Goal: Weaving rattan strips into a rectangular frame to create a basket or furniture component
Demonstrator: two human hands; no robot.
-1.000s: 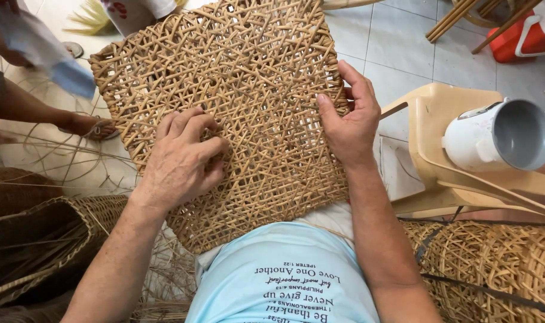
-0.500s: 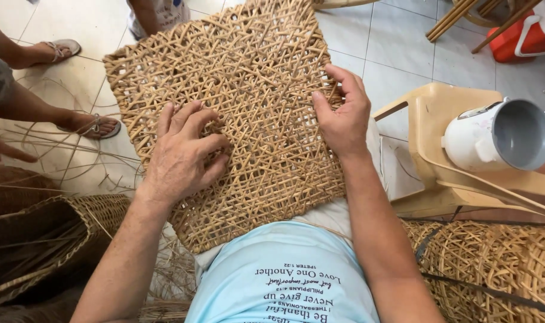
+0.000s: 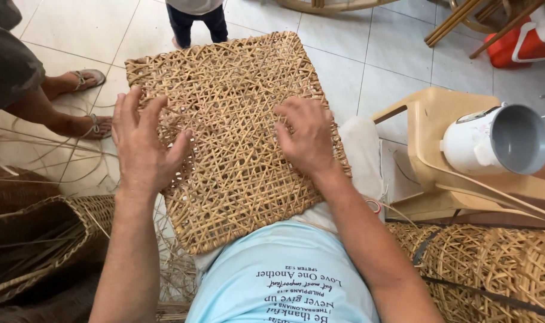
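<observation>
A square woven rattan panel (image 3: 230,137) with an open lattice weave lies on my lap, tilted away from me. My left hand (image 3: 144,146) rests at its left edge, fingers spread, palm partly on the weave. My right hand (image 3: 307,134) lies on the right half of the panel with its fingers curled down onto the strands; whether it pinches a strand I cannot tell. Neither hand lifts the panel.
A beige plastic stool (image 3: 458,149) with a white pipe fitting (image 3: 497,143) stands at my right. Woven rattan pieces lie at lower right (image 3: 494,269) and lower left (image 3: 39,239). Another person's sandalled feet (image 3: 84,101) and a standing person's legs (image 3: 198,21) are on the tiled floor.
The panel has shifted and turned on my lap. My left hand moved from the panel's middle out to its left edge and spread open; my right hand moved inward from the right edge.
</observation>
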